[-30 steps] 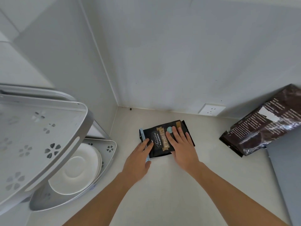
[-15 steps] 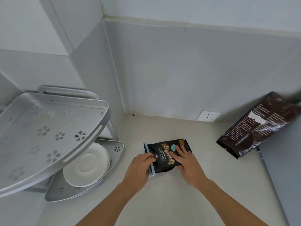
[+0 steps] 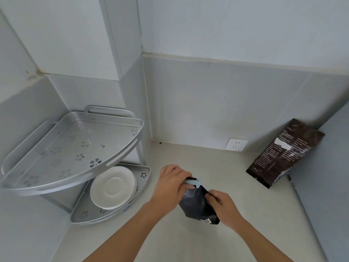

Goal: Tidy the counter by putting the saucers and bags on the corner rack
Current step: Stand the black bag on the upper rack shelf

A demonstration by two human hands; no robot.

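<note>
- Black foil pouch [image 3: 198, 206], closed by a pale blue clip [image 3: 192, 181], is held between both hands above the counter [image 3: 217, 167], near its front edge.
- Left hand [image 3: 171, 186] is closed around the clipped top; right hand [image 3: 225, 206] pinches the pouch's side, probably to keep it steady for carrying.
- White saucers [image 3: 113, 188] already lie stacked on the lower shelf of the corner rack [image 3: 75, 148], at the counter's left corner.
- Top shelf is bare, a likely place for bags.
- Brown coffee bag [image 3: 283, 154] leans at the right back corner, well apart from the hands.
</note>
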